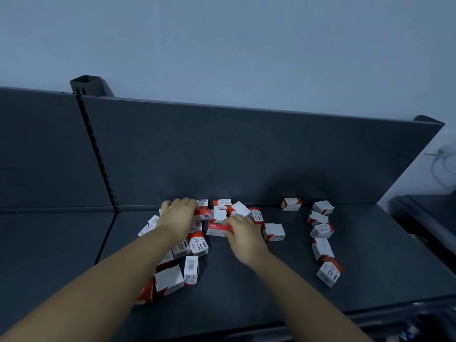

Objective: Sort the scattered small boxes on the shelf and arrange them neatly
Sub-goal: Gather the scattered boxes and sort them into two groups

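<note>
Several small red-and-white paper-clip boxes lie scattered on a dark grey shelf (pixel 246 280). My left hand (pixel 179 214) reaches into the cluster at the back left, its fingers curled over a red-topped box (pixel 203 214) near the back panel. My right hand (pixel 243 233) pinches a flat red-and-white box (pixel 218 229) in the middle. A loose pile (pixel 190 250) sits beneath my left forearm, with more boxes (pixel 169 280) nearer the front. A curved line of boxes (pixel 322 229) runs down the right side, ending at a tilted box (pixel 329 271).
The shelf's upright back panel (pixel 246 154) stands behind the boxes. A slotted post (pixel 95 149) divides it from a neighbouring shelf bay (pixel 49 243) on the left. The shelf's front lip (pixel 370 317) runs along the bottom right. White cables (pixel 444 164) hang at the far right.
</note>
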